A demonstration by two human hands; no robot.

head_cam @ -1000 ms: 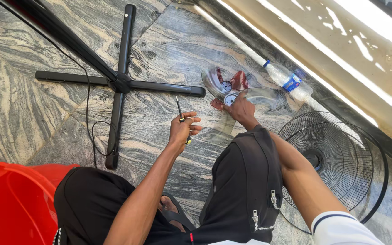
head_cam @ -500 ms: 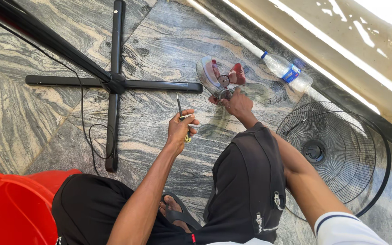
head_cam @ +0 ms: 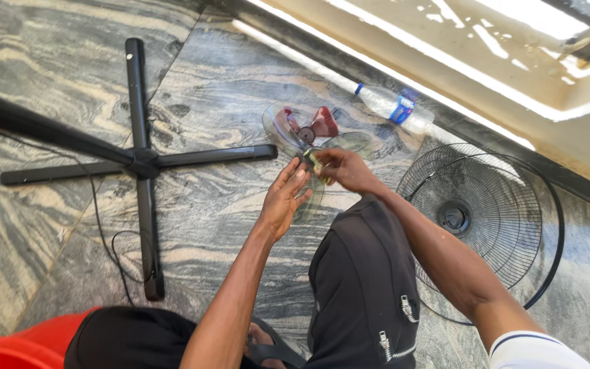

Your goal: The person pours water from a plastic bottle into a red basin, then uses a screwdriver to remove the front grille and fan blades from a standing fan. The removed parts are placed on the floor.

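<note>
A clear plastic fan blade is seen lying on the veined marble floor, close to the dark raised edge along the wall. It is touched by the left hand, fingers spread apart under one vane, while a small metal piece is pinched at the hub by the right hand. Open floor is left on the near side. A black cross-shaped stand base is spread to the left, a round wire fan guard is laid to the right, and a plastic bottle is lodged against the edge.
</note>
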